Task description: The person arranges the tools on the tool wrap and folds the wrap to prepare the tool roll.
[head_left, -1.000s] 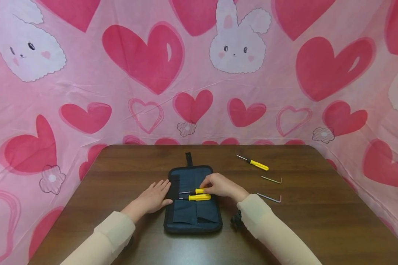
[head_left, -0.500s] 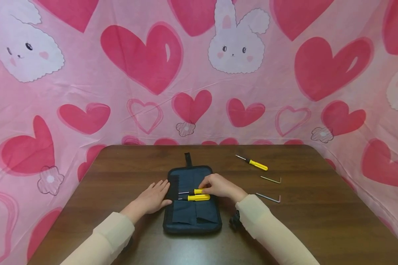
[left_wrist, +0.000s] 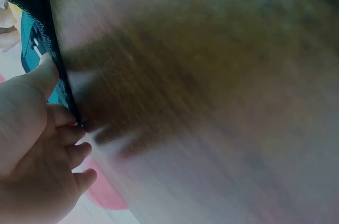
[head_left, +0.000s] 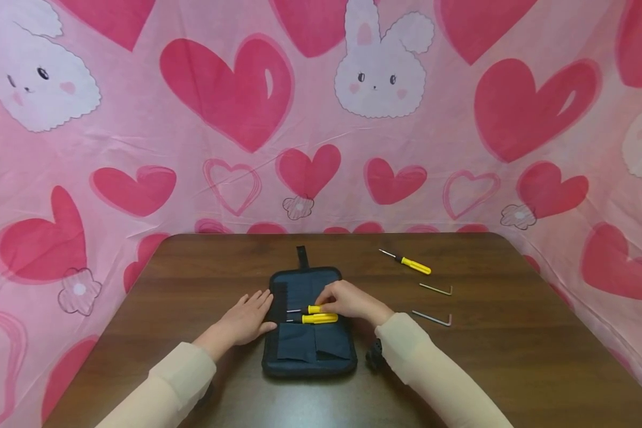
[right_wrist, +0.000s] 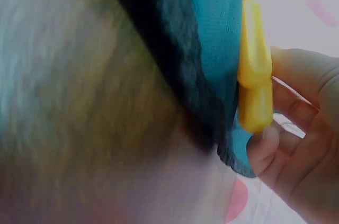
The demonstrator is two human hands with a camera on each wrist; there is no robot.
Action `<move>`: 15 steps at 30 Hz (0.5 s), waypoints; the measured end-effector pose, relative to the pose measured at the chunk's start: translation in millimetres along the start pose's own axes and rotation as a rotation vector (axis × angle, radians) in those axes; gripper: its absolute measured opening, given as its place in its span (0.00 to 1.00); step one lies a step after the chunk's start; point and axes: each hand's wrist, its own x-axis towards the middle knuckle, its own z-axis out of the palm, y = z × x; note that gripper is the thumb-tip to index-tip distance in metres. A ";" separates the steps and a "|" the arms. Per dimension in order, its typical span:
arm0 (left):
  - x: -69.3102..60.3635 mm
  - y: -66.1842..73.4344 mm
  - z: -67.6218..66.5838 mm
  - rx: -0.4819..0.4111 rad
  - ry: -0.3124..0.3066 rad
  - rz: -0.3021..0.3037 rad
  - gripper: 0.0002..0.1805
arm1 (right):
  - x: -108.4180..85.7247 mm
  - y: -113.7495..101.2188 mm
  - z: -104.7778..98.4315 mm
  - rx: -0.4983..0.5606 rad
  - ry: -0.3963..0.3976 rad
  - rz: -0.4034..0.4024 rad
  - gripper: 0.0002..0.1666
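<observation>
A dark blue tool pouch [head_left: 326,276] with black edging lies unfolded on the table. My left hand [head_left: 242,318] rests on its left edge with the fingers stretched out. Two yellow-handled screwdrivers lie side by side across the pouch, shafts pointing left toward a black band [head_left: 279,297]. My right hand [head_left: 350,300] pinches the handle of the farther screwdriver [head_left: 314,310]. The nearer screwdriver [head_left: 320,319] lies just above the pouch's pockets [head_left: 296,342]. In the right wrist view, a yellow handle [right_wrist: 255,49] shows beside the right fingers. The shaft tips are too small to judge.
A third yellow screwdriver [head_left: 415,266] lies at the back right of the wooden table [head_left: 513,356]. Two L-shaped hex keys, a farther one [head_left: 435,289] and a nearer one [head_left: 431,318], lie right of the pouch. A black strap [head_left: 302,257] extends from the pouch's far edge.
The whole head view shifts slightly to the left. Both hands keep their places on the pouch, and the right hand still pinches the farther screwdriver.
</observation>
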 end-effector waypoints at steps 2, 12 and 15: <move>0.1 -0.4 0.0 -0.001 -0.001 0.000 0.37 | 0.8 -0.5 0.9 0.007 0.000 0.001 0.10; 1.2 1.3 -1.2 0.018 -0.010 -0.004 0.37 | 8.6 -9.5 7.2 -0.023 -0.002 -0.050 0.09; 0.7 2.0 -2.8 0.018 -0.012 -0.008 0.37 | 9.6 -9.9 7.3 -0.016 -0.003 -0.039 0.09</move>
